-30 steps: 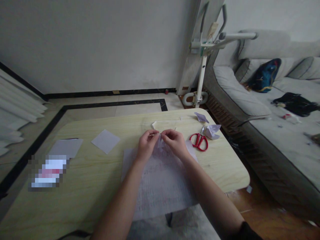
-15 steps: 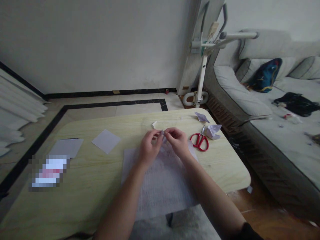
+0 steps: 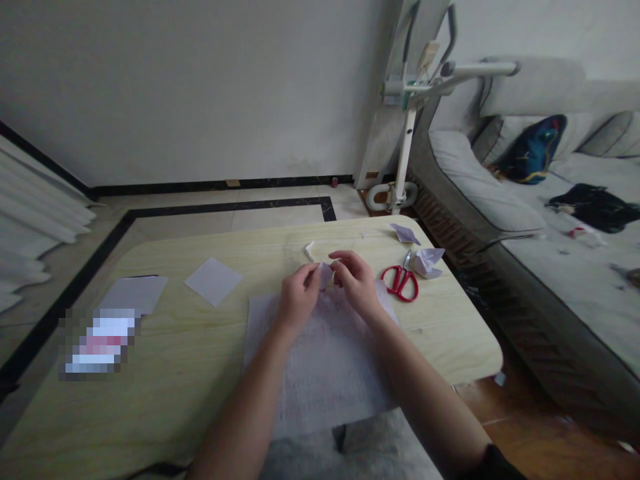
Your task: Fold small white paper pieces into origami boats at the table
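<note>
A small piece of folded white paper [image 3: 325, 274] is pinched between my two hands, above the far edge of a large printed sheet [image 3: 325, 373]. My left hand [image 3: 299, 293] grips its left side with thumb and fingers. On the other side, my right hand [image 3: 355, 277] holds it by thumb and fingertips, the index finger raised and bent. Just beyond my hands lies a small white paper scrap [image 3: 310, 251]. Red-handled scissors [image 3: 400, 283] rest to the right of my right hand, touching or close to a folded paper shape [image 3: 428, 263].
Another folded paper piece [image 3: 405, 233] lies at the table's far right corner. Left of my hands are a square paper [image 3: 214, 281], a paper stack [image 3: 135, 293] and a blurred-out bright object [image 3: 100, 343]. A grey sofa [image 3: 575, 280] stands right of the wooden table [image 3: 200, 373].
The paper between my hands has turned and now shows a broader flat face. My right index finger has lifted away, and my hands sit slightly further apart.
</note>
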{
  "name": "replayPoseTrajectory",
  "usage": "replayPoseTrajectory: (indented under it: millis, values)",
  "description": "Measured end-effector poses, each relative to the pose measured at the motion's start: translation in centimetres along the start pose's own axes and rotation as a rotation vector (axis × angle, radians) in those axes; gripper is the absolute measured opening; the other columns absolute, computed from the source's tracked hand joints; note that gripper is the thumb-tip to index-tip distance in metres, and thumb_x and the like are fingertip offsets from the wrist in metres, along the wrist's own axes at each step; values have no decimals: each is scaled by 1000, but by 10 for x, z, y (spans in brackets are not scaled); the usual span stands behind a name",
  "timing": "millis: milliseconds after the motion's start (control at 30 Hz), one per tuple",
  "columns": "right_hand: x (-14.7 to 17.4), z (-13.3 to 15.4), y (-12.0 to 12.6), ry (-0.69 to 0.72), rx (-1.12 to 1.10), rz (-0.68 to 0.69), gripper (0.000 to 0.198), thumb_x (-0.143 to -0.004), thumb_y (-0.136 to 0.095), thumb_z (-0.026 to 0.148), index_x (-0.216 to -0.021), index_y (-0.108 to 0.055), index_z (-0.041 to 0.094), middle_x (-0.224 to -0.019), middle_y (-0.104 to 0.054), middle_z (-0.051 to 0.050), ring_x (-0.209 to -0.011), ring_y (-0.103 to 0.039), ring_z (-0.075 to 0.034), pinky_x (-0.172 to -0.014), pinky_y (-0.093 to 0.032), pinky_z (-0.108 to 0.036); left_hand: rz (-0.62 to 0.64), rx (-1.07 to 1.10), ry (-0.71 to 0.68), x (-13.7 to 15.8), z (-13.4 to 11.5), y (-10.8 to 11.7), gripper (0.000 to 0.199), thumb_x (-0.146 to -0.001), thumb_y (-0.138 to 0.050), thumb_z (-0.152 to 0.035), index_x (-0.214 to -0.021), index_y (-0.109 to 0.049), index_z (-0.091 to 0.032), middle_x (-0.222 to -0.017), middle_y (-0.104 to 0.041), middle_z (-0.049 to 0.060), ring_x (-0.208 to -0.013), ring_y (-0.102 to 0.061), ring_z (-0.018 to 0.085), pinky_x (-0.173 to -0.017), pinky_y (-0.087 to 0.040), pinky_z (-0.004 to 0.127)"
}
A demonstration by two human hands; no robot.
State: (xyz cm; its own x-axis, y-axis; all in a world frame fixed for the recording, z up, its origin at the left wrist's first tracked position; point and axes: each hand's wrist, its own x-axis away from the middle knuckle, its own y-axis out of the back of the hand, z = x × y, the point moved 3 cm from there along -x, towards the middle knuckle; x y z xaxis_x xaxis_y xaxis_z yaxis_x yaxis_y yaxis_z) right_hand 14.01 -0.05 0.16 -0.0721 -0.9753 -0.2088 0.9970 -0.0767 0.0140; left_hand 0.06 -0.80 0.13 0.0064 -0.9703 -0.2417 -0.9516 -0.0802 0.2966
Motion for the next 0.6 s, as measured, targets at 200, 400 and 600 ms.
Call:
replayPoseTrajectory:
  millis: [200,400,600]
  values:
    - [-1,8,3,59,64,97,20,-81,-62,28,-97,-72,21,-82,-65,-2,-73,-58,-15,-67,-46,-29,48,309,244,-2,-9,0,26,-82,-60,-40,-84,-71,-16,-67,-68,2,-48,-58,15,-44,-47,24]
    - [-2,6,1,-64,-73,163,20,-82,-65,35,-93,-73,21,-91,-72,-5,-82,-64,-17,-75,-49,-31,118,391,314,1,-16,1,32,-83,-61,-45,-87,-69,-15,-53,-61,-1,-41,-55,12,-42,-45,22]
    - [-2,1,0,-47,-59,141,23,-80,-68,39,-91,-72,20,-85,-71,-4,-73,-61,-15,-67,-47,-29,139,352,312,-1,-11,-2,39,-82,-60,-50,-92,-69,-14,-62,-65,0,-43,-58,12,-42,-44,21]
